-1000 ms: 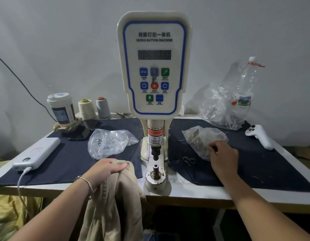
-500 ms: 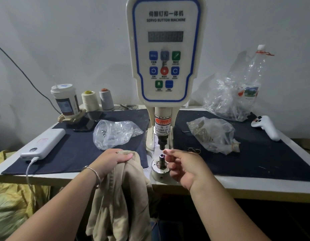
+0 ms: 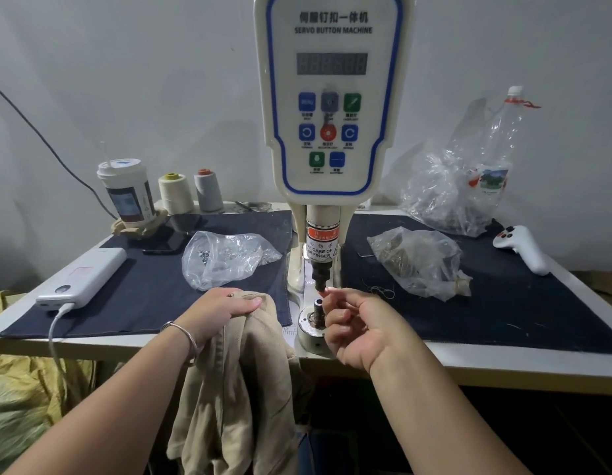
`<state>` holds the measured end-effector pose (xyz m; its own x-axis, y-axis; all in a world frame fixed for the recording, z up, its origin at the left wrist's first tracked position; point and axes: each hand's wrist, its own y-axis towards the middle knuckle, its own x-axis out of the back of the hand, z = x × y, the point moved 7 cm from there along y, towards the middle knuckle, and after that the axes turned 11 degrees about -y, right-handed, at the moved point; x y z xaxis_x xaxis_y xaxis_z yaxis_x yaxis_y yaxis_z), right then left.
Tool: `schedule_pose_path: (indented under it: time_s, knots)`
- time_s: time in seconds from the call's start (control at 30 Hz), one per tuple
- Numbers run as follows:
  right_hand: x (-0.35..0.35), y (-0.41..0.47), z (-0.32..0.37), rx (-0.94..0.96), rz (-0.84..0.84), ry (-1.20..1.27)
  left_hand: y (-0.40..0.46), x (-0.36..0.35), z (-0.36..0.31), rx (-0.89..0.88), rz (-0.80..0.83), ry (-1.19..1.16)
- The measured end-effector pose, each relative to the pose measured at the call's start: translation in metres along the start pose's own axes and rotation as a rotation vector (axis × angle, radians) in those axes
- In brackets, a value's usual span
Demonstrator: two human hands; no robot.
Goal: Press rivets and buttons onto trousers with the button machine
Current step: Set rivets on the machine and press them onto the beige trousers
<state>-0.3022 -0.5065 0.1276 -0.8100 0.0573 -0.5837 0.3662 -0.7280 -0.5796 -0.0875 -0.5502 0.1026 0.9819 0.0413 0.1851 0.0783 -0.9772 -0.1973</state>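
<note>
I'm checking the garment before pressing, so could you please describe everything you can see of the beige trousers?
The beige trousers look like a soft woven cotton, bunched and creased. Their top is pulled onto the front edge of the table, just left of the button machine's round lower die, and the rest hangs down below the edge. The left hand grips the bunched top, fingers curled over it. No button or rivet shows on the visible cloth. The right hand is not touching them.

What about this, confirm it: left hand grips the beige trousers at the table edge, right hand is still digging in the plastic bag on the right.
Wrong on the right hand: the head view shows its fingertips raised at the button machine punch, away from the plastic bag. The left hand does grip the beige trousers.
</note>
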Motion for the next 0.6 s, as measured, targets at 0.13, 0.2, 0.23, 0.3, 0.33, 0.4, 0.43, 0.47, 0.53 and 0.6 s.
schedule_pose_path:
  time_s: [0.13, 0.2, 0.23, 0.3, 0.33, 0.4, 0.43, 0.47, 0.53, 0.6]
  knots:
    - [0.0002, -0.0029, -0.0014, 0.005, 0.023, 0.092, -0.0004, -0.0003, -0.0005, 0.000, 0.006, -0.004]
    - [0.0026, -0.0028, -0.0009, -0.003, 0.028, 0.125, -0.0006, -0.0005, -0.0006, -0.001, 0.001, -0.006]
    - [0.0036, -0.0027, -0.0007, -0.007, 0.030, 0.133, -0.0010, -0.0006, -0.0005, 0.000, 0.000, -0.008]
    - [0.0029, -0.0041, -0.0015, -0.013, 0.039, 0.136, -0.0012, -0.0001, -0.0002, 0.002, -0.001, -0.007]
    - [0.0019, -0.0053, -0.0022, -0.014, 0.047, 0.141, -0.0012, 0.0001, -0.0002, 0.004, -0.003, -0.003]
    - [-0.0005, -0.0076, -0.0029, -0.007, 0.062, 0.160, -0.0015, -0.0006, -0.0006, 0.007, -0.005, 0.002]
    - [-0.0013, -0.0079, -0.0028, -0.001, 0.062, 0.168, -0.0017, -0.0006, -0.0007, 0.008, -0.004, 0.002]
    - [-0.0021, -0.0079, -0.0025, 0.005, 0.062, 0.170, -0.0019, -0.0007, -0.0011, 0.009, -0.004, 0.003]
    - [-0.0026, -0.0075, -0.0030, 0.008, 0.064, 0.169, -0.0026, -0.0016, -0.0021, 0.012, -0.001, 0.005]
    - [-0.0038, -0.0077, -0.0038, 0.006, 0.081, 0.173, -0.0027, -0.0020, -0.0030, 0.013, -0.006, 0.008]
